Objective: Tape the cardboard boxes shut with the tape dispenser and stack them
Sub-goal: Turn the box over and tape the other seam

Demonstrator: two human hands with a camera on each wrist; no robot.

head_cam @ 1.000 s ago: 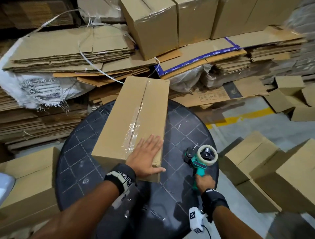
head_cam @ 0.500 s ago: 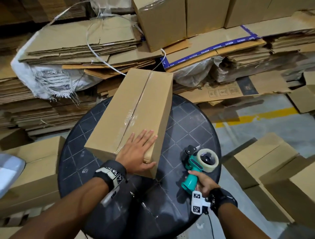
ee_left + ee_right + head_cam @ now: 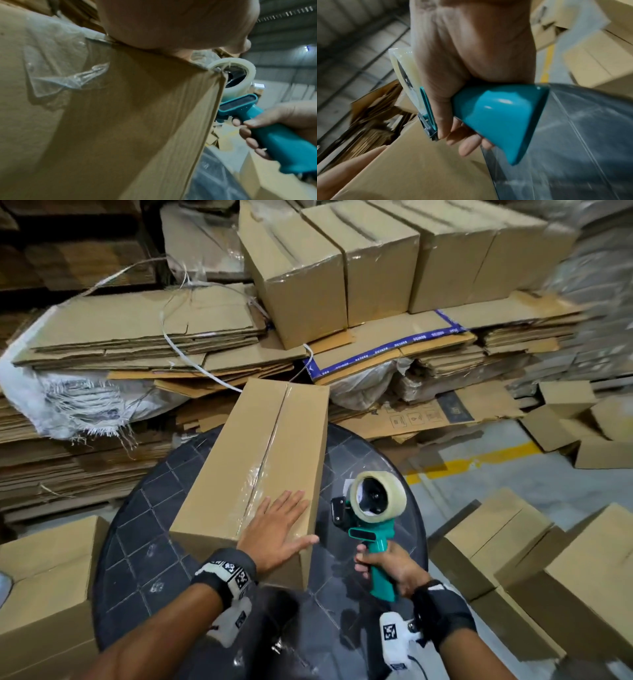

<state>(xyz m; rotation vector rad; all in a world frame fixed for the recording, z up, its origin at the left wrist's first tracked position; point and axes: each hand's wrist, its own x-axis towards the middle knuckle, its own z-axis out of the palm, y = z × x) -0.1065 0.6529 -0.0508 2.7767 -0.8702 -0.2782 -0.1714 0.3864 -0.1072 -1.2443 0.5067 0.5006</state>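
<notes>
We held the long cardboard box (image 3: pixel 260 460) flat on the round dark worktop (image 3: pixel 144 529), its far end overhanging the rim toward the flattened cardboard stacks (image 3: pixel 144 337). Our left hand (image 3: pixel 277 529) lay on the near end of the lid, fingers straight and spread, thumb along the near right edge. Clear tape (image 3: pixel 251 487) covered the near part of the centre seam and wrinkled down the end face. Our right hand (image 3: pixel 390 568) clenched the teal handle of the tape dispenser (image 3: pixel 370 518), raised just right of the box, roll uppermost. Assembled boxes (image 3: pixel 342 258) stood behind.
</notes>
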